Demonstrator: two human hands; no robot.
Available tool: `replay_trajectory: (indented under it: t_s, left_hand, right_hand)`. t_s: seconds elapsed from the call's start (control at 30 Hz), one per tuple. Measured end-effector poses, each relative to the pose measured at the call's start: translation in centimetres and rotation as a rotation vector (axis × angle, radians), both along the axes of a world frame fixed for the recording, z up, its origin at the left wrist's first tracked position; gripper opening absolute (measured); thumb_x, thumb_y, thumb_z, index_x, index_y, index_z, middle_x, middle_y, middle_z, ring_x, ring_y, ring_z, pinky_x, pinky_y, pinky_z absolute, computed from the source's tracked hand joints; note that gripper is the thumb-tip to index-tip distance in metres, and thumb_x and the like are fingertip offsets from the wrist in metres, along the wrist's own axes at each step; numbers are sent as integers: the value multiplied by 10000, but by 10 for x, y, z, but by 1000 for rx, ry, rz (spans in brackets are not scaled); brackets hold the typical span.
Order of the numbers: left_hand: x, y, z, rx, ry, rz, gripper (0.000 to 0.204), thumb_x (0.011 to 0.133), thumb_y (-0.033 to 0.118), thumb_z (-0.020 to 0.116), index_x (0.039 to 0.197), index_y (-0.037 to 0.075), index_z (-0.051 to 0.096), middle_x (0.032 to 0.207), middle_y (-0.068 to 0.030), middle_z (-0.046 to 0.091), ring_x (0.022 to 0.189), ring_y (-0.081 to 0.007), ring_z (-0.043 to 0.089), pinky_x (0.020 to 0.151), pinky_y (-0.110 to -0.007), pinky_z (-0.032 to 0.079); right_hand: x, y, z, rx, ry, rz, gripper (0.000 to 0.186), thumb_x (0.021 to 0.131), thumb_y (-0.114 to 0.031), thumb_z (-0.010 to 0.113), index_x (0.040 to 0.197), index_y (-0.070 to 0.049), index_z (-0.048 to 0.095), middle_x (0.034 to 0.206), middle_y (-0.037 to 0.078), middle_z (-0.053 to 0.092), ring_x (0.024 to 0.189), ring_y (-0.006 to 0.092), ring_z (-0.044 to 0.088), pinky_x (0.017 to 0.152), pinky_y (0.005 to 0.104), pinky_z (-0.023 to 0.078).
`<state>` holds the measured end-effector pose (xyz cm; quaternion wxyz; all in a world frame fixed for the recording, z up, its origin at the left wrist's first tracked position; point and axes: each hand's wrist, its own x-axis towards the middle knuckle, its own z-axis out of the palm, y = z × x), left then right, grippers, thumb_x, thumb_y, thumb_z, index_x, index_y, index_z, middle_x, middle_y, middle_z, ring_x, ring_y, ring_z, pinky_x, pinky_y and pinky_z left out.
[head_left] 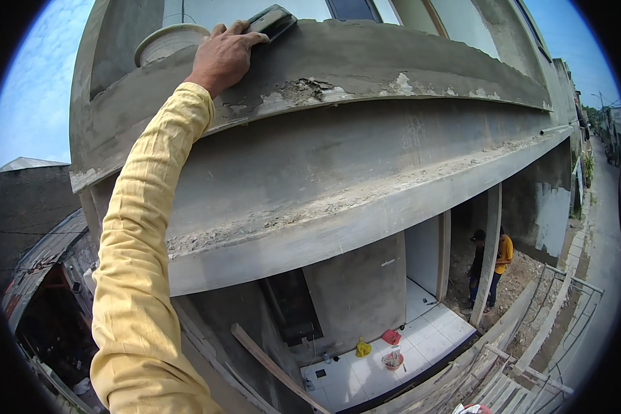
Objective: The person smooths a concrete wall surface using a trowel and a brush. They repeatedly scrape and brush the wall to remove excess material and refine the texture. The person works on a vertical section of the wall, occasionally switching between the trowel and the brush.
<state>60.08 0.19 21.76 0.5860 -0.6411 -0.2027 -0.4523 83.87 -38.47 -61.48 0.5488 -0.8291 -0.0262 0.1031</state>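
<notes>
My left hand (222,56), in a yellow long sleeve (141,241), is raised high and bent around a dark block-shaped tool (274,22) that looks like a plastering float. The tool rests against the top edge of a grey plastered parapet wall (407,58). Along the wall's lower edge the plaster is rough, cracked and flaking. Just left of the hand, behind the parapet top, stands a round mortar-smeared tub (169,43). My right hand is not in view.
Below the parapet a concrete ledge (366,196) carries crumbled mortar. Far beneath, a white tiled floor (366,379) holds a red bucket (393,360) and a yellow bag (363,347). Two people (500,259) stand by a post (490,255). Metal scaffolding (566,303) and planks are at lower right.
</notes>
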Motion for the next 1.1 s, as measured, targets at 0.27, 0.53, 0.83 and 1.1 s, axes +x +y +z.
replay_trajectory:
  t_s: [0.27, 0.53, 0.83, 1.1]
  left_hand:
    - [153, -31, -2, -121, 232, 82, 488, 967, 92, 478, 1319, 351, 695, 1420, -3, 579, 1288, -288, 543, 1062, -442, 489]
    - [-61, -13, -32, 19, 281, 84, 356, 986, 153, 592, 1254, 334, 741, 1431, -34, 599, 1214, -281, 551, 1035, -402, 477]
    - [68, -12, -20, 64, 395, 56, 366, 964, 130, 599, 1262, 288, 740, 1452, -61, 590, 1257, -302, 544, 1068, -430, 470]
    - [24, -16, -20, 57, 424, 109, 414, 944, 73, 593, 1270, 283, 737, 1460, -75, 586, 1237, -293, 554, 1066, -408, 474]
  right_hand:
    - [-4, -1, -4, -12, 11, 1, 292, 939, -227, 699, 953, 61, 652, 763, 151, 638, 687, 243, 557, 661, 405, 467]
    - [0, -7, -6, 1, 11, -28, 300, 937, -230, 703, 955, 65, 654, 768, 158, 645, 691, 249, 564, 666, 409, 472]
    - [1, -9, -10, -17, 10, -21, 309, 934, -234, 708, 956, 69, 655, 773, 166, 652, 695, 256, 572, 670, 413, 477]
    - [3, -11, -10, -19, 9, -21, 317, 932, -238, 712, 958, 73, 657, 778, 174, 658, 698, 262, 579, 675, 417, 482]
